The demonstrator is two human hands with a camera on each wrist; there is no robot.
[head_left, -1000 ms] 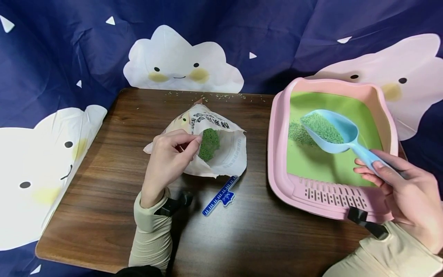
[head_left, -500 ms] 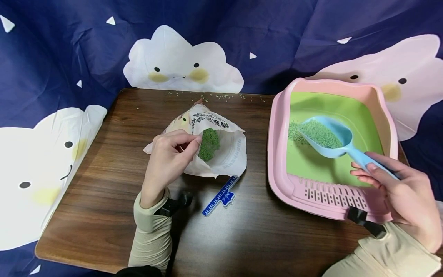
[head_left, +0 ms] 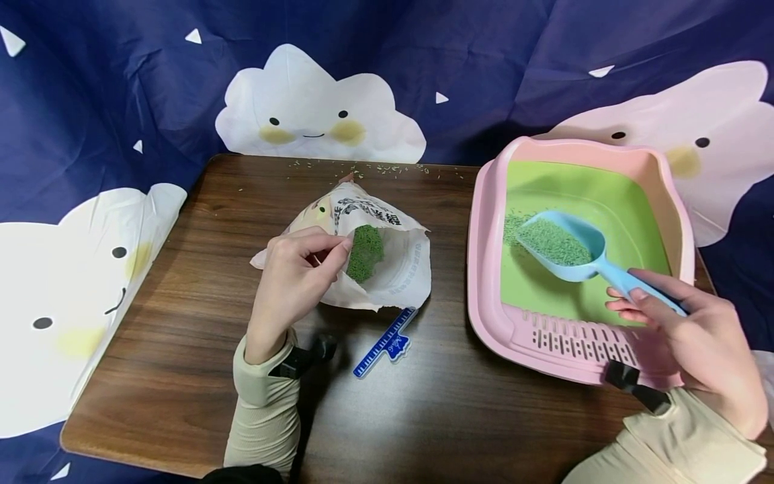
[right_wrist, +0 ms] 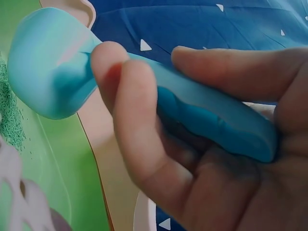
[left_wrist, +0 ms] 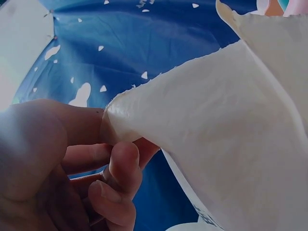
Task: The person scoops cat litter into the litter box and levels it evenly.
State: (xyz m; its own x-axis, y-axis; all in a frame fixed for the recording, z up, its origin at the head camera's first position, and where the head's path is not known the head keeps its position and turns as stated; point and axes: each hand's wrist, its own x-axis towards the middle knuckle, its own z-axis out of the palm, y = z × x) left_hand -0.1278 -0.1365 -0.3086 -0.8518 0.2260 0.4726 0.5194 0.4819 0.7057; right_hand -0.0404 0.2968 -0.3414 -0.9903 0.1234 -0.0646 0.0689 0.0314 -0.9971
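Observation:
My right hand (head_left: 704, 336) grips the handle of a light blue scoop (head_left: 605, 259), its fingers wrapped round the handle in the right wrist view. Green pellets (head_left: 555, 242) fill the scoop's bowl, which hangs above the green floor of a pink litter box (head_left: 488, 302). A small heap of loose pellets lies on the box floor by the left wall, partly behind the scoop. With thumb and forefinger my left hand (head_left: 296, 279) pinches the torn edge of a white bag (left_wrist: 202, 101). The bag's mouth gapes to the right, and green pellets show inside.
A blue ruler-like clip (head_left: 383, 343) lies on the brown wooden table (head_left: 181, 349) in front of the bag. Stray pellets (head_left: 393, 168) are scattered along the table's back edge. A dark blue curtain (head_left: 471, 54) with cloud prints hangs behind.
My right hand has lowered the filled scoop and brought it slightly left and nearer to me over the litter box. My left hand and the bag have stayed in place.

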